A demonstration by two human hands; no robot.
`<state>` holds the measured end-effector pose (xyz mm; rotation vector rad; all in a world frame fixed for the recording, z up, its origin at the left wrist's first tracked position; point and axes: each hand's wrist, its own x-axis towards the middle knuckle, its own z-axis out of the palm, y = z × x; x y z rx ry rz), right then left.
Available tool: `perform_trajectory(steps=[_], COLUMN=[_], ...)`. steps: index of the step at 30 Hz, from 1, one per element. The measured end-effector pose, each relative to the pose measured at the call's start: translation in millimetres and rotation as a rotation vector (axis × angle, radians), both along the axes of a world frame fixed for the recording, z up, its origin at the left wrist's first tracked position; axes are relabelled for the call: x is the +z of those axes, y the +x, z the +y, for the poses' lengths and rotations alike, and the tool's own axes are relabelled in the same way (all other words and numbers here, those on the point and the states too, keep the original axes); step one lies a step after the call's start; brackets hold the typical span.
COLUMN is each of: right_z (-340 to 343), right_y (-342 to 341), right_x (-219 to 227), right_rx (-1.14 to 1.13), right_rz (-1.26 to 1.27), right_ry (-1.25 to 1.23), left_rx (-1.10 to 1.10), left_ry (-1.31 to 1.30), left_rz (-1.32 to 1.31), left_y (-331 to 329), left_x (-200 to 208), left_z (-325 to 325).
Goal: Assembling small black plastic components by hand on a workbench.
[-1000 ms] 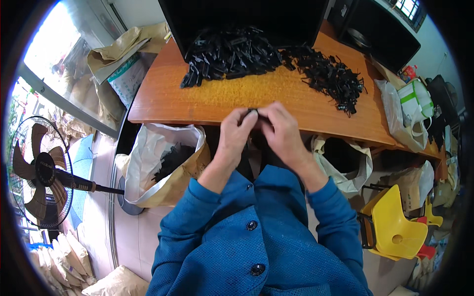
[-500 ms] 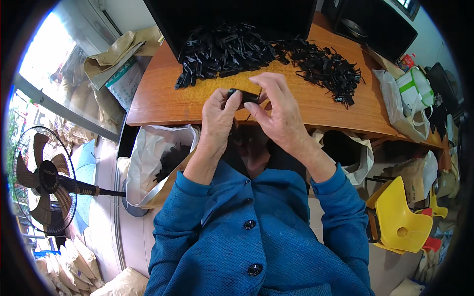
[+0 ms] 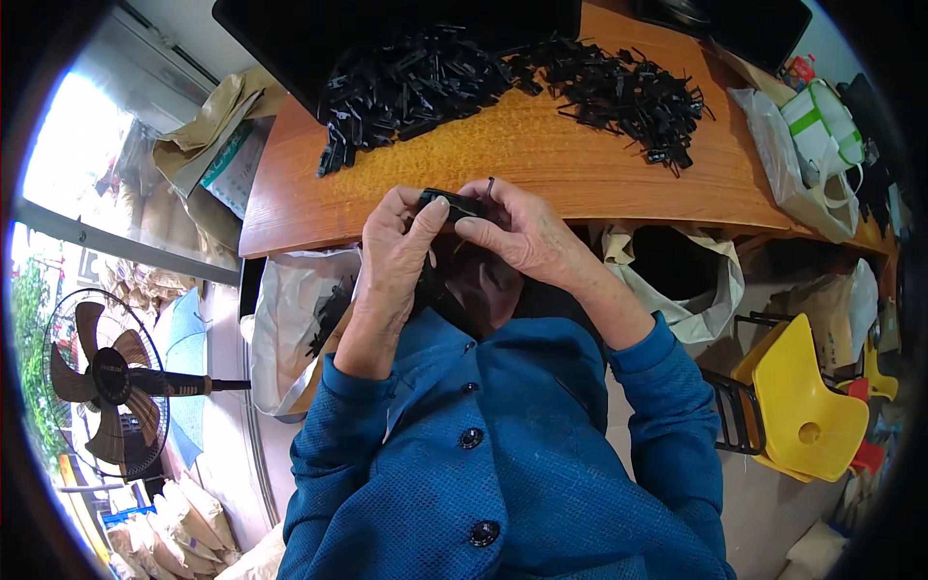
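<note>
A small black plastic part is held between my two hands just off the table's front edge. My left hand pinches its left end, thumb on top and fingers behind. At the other end, the thumb and fingers of my right hand close on the part. A thin dark piece sticks up by the right fingers; whether it belongs to the part I cannot tell. On the wooden table beyond lie a large heap of long black plastic parts and a looser heap of thin black pieces.
Below the table edge hang a white bag with black pieces on the left and an open pale bag on the right. A standing fan is at far left, a yellow chair at right. A dark screen stands behind the heaps.
My right fingers have come down and in toward the left hand, closing round the part's right end. The view has shifted, with the hands now slightly nearer the table's front edge.
</note>
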<state>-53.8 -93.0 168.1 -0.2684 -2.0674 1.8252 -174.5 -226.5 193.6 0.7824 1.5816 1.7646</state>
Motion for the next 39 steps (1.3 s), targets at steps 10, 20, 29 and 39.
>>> perform_trajectory(steps=[10, 20, 29, 39], right_z=[-13, -25, -58, -71], right_y=[-9, -8, -26, -28], right_x=[-19, -14, -38, -33], right_rx=[-0.009, 0.105, -0.067, -0.139], right_rz=[0.044, -0.035, 0.013, 0.067], right_ry=[-0.133, -0.198, -0.194, 0.11], left_rx=[0.013, 0.023, 0.124, 0.039], left_ry=[0.026, 0.098, 0.106, 0.166], left_rz=[0.057, 0.049, -0.063, -0.263], left_y=[-2, -3, -4, -12], left_x=[-2, -14, -34, -57], left_z=[-5, -17, -43, -56])
